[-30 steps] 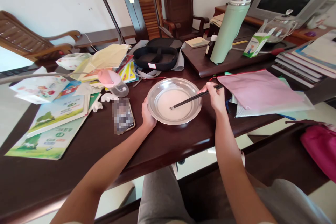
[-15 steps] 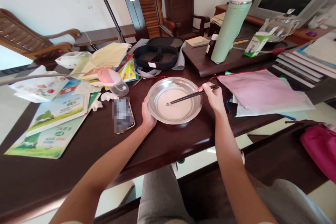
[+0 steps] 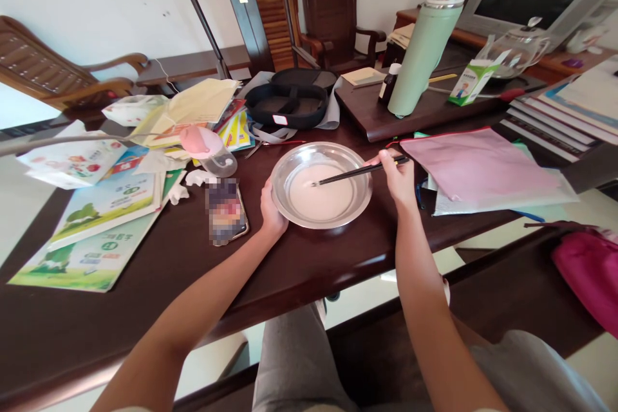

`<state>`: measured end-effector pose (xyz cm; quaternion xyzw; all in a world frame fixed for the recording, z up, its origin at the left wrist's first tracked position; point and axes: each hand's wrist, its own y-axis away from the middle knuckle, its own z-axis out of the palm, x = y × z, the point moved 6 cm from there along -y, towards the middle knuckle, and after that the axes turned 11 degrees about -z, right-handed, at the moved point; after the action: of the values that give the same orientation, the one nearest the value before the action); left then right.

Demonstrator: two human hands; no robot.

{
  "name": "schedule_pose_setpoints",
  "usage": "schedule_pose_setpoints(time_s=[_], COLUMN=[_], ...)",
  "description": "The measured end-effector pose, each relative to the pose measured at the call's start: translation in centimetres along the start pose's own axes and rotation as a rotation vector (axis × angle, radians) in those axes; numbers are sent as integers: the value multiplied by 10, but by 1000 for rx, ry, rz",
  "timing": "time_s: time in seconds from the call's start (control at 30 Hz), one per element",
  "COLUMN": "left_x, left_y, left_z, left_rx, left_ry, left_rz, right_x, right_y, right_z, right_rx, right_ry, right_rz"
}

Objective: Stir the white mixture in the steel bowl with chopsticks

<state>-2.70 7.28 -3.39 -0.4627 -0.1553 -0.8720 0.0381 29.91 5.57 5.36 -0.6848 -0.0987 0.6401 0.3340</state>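
Note:
A shiny metal bowl (image 3: 347,214) rests on the dark wooden table and holds a pale, milky liquid (image 3: 321,199). My left hand (image 3: 273,209) is curled against the bowl's left rim, its fingers partly hidden by the bowl. In my right hand (image 3: 398,179), at the bowl's right side, a pair of black chopsticks (image 3: 350,174) is gripped between thumb and fingers. The chopsticks slant down to the left, and their tips dip into the liquid near the middle of the bowl.
Left of the bowl lie a phone (image 3: 226,212), crumpled tissue (image 3: 178,192) and green booklets (image 3: 82,251). Behind it sits an open black case (image 3: 287,103). To the right are a pink zip pouch (image 3: 483,161), a tall green thermos (image 3: 425,58) and stacked books (image 3: 550,122).
The chopstick tips have shifted slightly right and up within the liquid, and my right hand has moved a little right. My left hand and the bowl stay put. The phone's blurred screen looks different.

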Motion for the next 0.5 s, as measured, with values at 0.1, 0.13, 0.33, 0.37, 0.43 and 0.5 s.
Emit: schedule_pose_setpoints(time_s=[0.1, 0.13, 0.33, 0.37, 0.43, 0.5], left_x=[1, 1, 2, 2, 1, 0], left_y=[0, 0, 1, 1, 1, 1], left_z=[0, 0, 1, 1, 0, -1], left_rx=[-4, -5, -10, -6, 10, 25], left_ry=[-10, -12, -22, -18, -6, 4], left_rz=[-2, -3, 1, 1, -2, -12], right_x=[3, 3, 0, -1, 0, 1], right_y=[-1, -1, 2, 1, -1, -1], right_z=[-10, -9, 6, 4, -3, -8], right_rx=[123, 112, -79, -52, 45, 103], right_ry=[4, -3, -19, -16, -13, -19], right_rz=[2, 6, -6, -14, -22, -10])
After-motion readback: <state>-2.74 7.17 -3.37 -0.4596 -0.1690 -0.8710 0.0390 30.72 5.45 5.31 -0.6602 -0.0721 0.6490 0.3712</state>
